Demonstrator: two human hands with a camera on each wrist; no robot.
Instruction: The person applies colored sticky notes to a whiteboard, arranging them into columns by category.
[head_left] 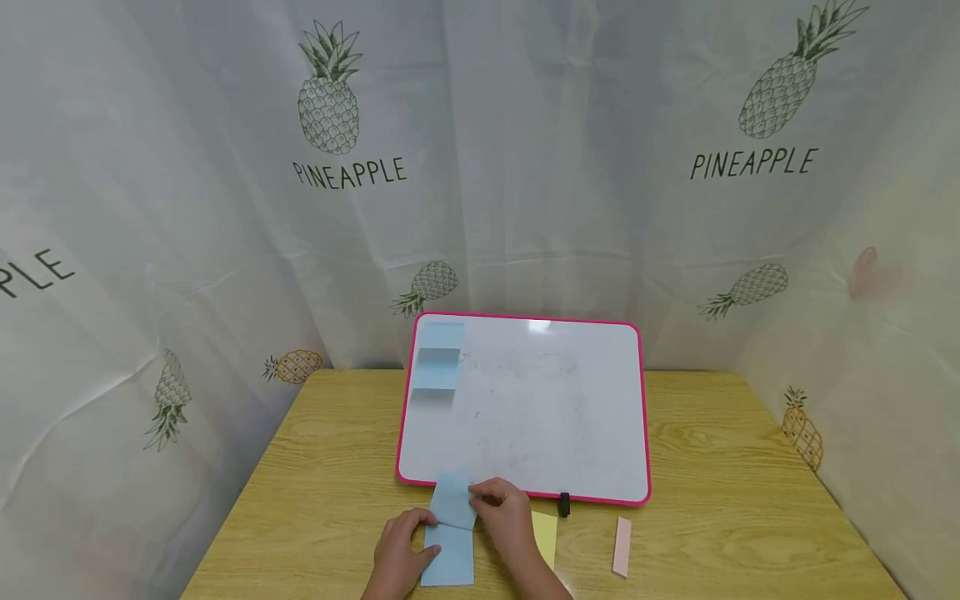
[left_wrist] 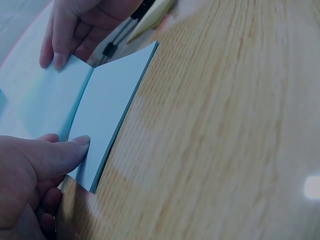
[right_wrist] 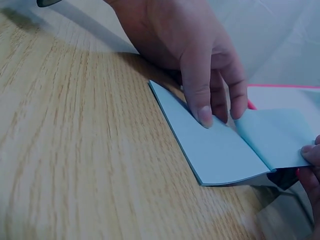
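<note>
A pad of light blue sticky notes (head_left: pixel 448 560) lies near the table's front edge, below the whiteboard. Its top sheet (head_left: pixel 453 498) is folded up and away, still joined to the pad along a crease in the wrist views. My left hand (head_left: pixel 397 552) grips the pad's left side, thumb (left_wrist: pixel 75 150) on the face and fingers around the edge. With thumb and fingertips, my right hand (head_left: pixel 506 517) pinches the right edge of the raised sheet. Two blue notes (head_left: pixel 441 335) (head_left: pixel 437 369) are stuck in the whiteboard's upper left corner, their lower edges lifting off.
The pink-rimmed whiteboard (head_left: pixel 555 408) leans at the back of the wooden table (head_left: pixel 720 467). A yellow note pad (head_left: pixel 545 533) is partly behind my right forearm. Further right are a small black piece (head_left: pixel 564 504) at the board's lower rim and a narrow pink pad (head_left: pixel 622 547).
</note>
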